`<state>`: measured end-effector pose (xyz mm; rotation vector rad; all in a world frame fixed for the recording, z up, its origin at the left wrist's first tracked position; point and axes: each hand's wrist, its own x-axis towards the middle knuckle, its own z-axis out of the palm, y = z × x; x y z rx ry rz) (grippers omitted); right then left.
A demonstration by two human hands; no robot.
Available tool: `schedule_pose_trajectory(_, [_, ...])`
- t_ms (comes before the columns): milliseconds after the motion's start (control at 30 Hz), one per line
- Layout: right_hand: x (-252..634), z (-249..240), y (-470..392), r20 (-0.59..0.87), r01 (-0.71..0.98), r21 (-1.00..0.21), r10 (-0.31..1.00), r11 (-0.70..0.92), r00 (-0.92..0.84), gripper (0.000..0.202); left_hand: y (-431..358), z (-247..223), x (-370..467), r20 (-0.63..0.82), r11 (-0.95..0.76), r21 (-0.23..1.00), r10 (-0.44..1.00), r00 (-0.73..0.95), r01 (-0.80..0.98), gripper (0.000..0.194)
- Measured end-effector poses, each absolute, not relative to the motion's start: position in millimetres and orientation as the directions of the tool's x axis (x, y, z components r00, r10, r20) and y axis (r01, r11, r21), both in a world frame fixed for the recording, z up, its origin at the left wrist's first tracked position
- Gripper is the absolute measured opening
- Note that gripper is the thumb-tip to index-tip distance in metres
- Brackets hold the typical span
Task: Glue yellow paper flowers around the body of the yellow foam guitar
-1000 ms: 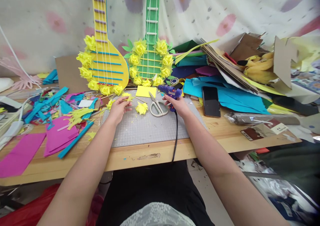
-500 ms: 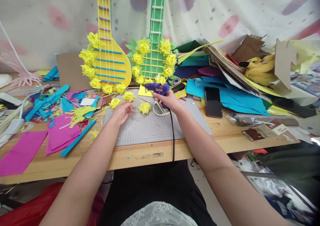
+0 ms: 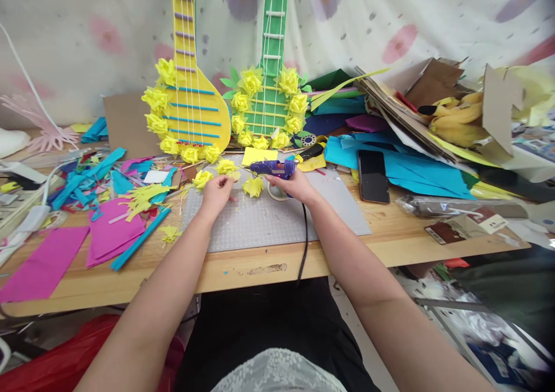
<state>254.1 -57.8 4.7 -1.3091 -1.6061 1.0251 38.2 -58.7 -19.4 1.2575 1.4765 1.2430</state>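
My right hand [image 3: 298, 185] is wrapped around the grip of a purple glue gun [image 3: 271, 169], its nozzle pointing left above the grey cutting mat [image 3: 260, 224]. To the left, my left hand [image 3: 217, 194] is closed in a pinch on a small yellow paper petal [image 3: 235, 175]. Between the hands a yellow paper flower [image 3: 252, 187] lies on the mat. Two more flowers, one [image 3: 202, 179] beside my left hand and another [image 3: 226, 167] just behind it, sit close by. White-handled scissors [image 3: 274, 195] lie partly hidden under the glue gun and right hand.
A yellow paper guitar [image 3: 203, 108] and a green one [image 3: 271, 103], both trimmed with yellow flowers, stand at the back. Coloured scraps and magenta sheets [image 3: 115, 230] cover the left side. To the right are a phone [image 3: 373, 176], blue paper [image 3: 425, 178] and cardboard [image 3: 498, 114].
My left hand has turned and shifted slightly right, and the yellow petal now shows at its fingertips. The glue gun has tilted a little and dropped slightly. The whole view has moved slightly.
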Motion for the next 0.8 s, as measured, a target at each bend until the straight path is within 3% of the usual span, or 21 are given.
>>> schedule_pose_trajectory(133, [252.4,2.2,-57.6,0.115,0.369,-0.912,0.976,0.178,-0.188,0.034,-60.0,-19.6,37.6,0.046,0.016,0.955,0.979,-0.201,0.296,0.012])
schedule_pose_trajectory(800, [248.3,0.0,-57.8,0.155,0.428,-0.874,0.966,0.232,-0.207,0.035,-66.0,-17.0,42.2,0.136,-0.065,0.938,0.973,-0.188,0.341,0.016])
